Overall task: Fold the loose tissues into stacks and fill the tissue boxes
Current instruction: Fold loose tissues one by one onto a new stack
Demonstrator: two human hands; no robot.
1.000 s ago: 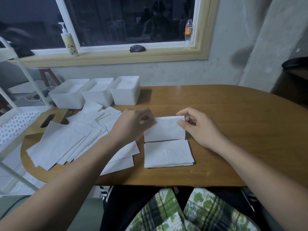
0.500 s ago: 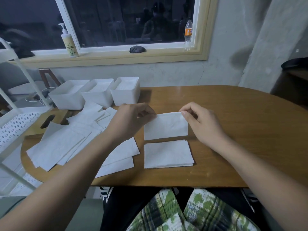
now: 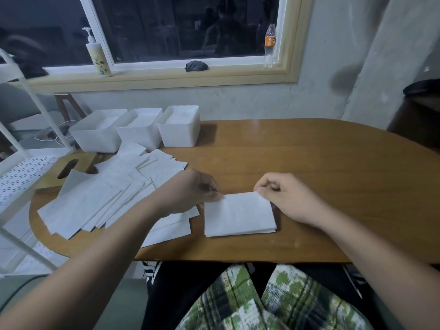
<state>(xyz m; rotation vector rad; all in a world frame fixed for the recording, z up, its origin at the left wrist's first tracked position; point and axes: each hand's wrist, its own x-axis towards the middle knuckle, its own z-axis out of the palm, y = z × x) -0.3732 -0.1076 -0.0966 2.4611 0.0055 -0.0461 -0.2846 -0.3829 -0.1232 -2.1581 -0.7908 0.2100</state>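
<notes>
A folded white tissue lies on top of a small tissue stack (image 3: 239, 214) near the table's front edge. My left hand (image 3: 190, 190) pinches the top tissue's far left corner. My right hand (image 3: 283, 196) pinches its far right corner. Left of the stack, several loose tissues (image 3: 107, 196) are spread over the wooden table (image 3: 321, 177). Three white open tissue boxes (image 3: 179, 126) stand in a row at the table's back left, each with white tissue inside.
A wooden box lid with a slot (image 3: 69, 167) lies partly under the loose tissues. A white metal rack (image 3: 21, 163) stands at the left. A pump bottle (image 3: 98, 55), a dark cloth (image 3: 196, 65) and a drink bottle (image 3: 270, 45) sit on the windowsill.
Both hands drew the folded tissue from the far side toward me and laid it on top of the stack, still pinching its far corners.
</notes>
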